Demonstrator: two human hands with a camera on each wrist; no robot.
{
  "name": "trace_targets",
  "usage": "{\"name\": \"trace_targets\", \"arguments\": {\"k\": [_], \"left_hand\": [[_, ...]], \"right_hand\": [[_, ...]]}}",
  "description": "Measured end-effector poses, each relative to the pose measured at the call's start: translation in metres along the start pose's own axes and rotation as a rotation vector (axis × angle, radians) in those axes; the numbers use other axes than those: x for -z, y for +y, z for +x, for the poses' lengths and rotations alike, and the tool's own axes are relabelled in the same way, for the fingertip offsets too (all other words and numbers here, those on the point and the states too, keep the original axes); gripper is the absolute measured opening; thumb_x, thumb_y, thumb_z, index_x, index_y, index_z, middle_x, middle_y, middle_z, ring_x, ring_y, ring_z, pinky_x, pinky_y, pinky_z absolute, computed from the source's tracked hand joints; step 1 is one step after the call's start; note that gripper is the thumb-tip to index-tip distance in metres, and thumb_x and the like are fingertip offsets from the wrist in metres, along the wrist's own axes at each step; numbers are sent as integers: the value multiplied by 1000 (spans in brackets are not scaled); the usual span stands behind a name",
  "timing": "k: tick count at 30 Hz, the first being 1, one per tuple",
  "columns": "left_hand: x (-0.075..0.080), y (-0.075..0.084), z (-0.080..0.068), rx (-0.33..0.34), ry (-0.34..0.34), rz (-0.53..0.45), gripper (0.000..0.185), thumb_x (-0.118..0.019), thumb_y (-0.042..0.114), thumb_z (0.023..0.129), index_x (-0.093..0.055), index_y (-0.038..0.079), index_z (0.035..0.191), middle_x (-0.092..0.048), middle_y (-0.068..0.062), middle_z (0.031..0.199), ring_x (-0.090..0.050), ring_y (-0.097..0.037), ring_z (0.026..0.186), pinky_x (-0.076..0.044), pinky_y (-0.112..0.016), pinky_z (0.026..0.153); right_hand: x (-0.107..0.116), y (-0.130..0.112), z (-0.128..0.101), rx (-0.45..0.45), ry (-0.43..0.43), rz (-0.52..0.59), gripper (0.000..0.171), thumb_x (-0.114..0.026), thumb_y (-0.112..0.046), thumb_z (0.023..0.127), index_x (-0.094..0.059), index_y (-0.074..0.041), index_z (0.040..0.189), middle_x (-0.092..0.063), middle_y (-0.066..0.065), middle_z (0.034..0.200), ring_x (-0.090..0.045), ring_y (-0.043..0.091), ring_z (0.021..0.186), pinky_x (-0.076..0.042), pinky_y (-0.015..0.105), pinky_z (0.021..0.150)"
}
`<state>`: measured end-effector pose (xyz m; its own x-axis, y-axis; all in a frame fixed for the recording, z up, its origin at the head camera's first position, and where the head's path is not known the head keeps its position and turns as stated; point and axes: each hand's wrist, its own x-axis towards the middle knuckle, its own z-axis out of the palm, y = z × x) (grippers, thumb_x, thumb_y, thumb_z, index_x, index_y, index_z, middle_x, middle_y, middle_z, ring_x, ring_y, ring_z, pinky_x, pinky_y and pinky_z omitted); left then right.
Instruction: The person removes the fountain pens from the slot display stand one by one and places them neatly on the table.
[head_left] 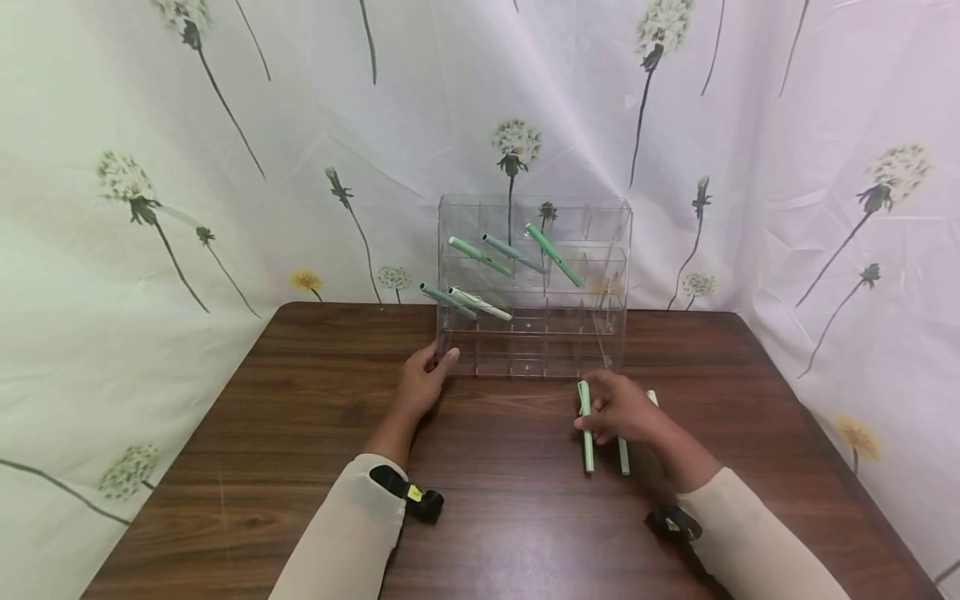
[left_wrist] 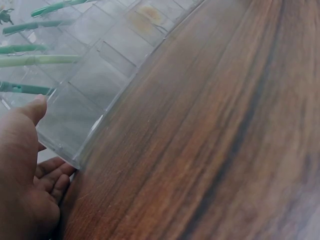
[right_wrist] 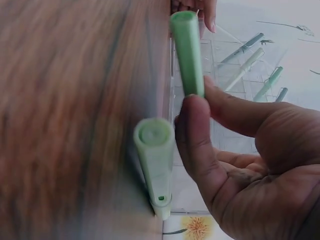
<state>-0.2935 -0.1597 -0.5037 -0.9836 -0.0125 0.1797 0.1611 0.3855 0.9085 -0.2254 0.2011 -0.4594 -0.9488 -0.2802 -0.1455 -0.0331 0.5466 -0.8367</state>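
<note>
L hand (head_left: 426,385) is gripping the clear plastic rack (head_left: 528,342) low on its left side, fingers partly hidden behind. R hand (head_left: 622,408) is pinching a green pen (head_left: 588,454) btwn thumb & fingers, just nearer than the rack's right end. 2nd pen (head_left: 624,458) is lying to the right on the wood-grain table (head_left: 510,517), its middle hiding under R hand. Rack walls are blending w/ the creased, floral sheet (head_left: 435,125), so edges are hard to make out. 5 slim pens (head_left: 480,256) are leaning in the rack, mostly left.
</note>
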Motion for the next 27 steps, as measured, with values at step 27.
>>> {"name": "trace_targets", "arguments": {"k": [27], "left_hand": [[0,1,-1,6,6,5,56,-68,45,109,-64,11,154,-67,-19,151,-62,-34,139,-49,-54,117]], "right_hand": [[-10,1,2,-66,-78,-62,72,-81,7,93,-42,13,153,-66,23,105,-72,20,67,-67,38,64]]}}
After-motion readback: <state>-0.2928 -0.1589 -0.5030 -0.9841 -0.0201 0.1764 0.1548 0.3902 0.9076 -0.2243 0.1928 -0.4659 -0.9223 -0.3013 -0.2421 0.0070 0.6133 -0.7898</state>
